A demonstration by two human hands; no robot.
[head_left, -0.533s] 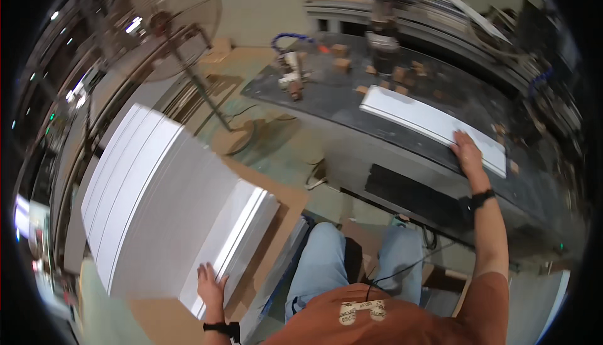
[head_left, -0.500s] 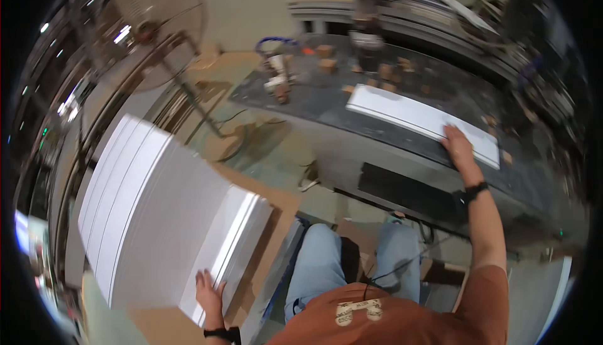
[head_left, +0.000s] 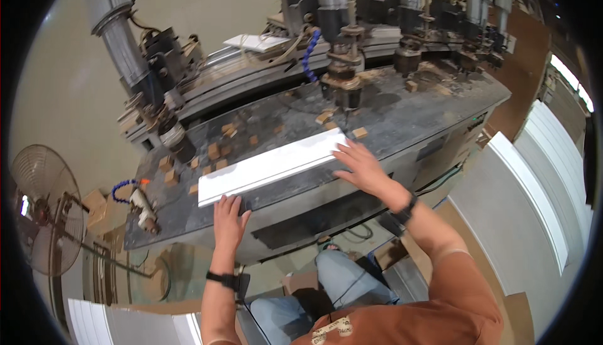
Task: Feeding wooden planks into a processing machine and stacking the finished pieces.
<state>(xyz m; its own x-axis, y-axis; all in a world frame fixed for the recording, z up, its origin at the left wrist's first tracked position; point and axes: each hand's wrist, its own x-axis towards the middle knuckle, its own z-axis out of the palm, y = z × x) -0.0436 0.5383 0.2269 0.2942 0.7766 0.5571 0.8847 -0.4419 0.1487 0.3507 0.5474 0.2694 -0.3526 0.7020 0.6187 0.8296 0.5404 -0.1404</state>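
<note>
1. The person is sitting at the machine, with a stack of white panels (head_left: pixel 125 326) lying low on the left and more white panels (head_left: pixel 534 188) leaning on the right.
2. The left hand (head_left: pixel 229 219) is lying flat and open, fingers spread, its fingertips touching the near edge of the white board (head_left: pixel 273 166) at its left end.
3. The right hand (head_left: pixel 364 169) is pressing flat and open on the board's right end, gripping nothing.
4. The white board is lying lengthwise on the dark worktop (head_left: pixel 408 119), just in front of the drill head (head_left: pixel 344 81).
5. Small wooden blocks (head_left: pixel 213 151) are lying scattered beyond the board.
6. A standing fan (head_left: pixel 44 210) is sitting far left.
</note>
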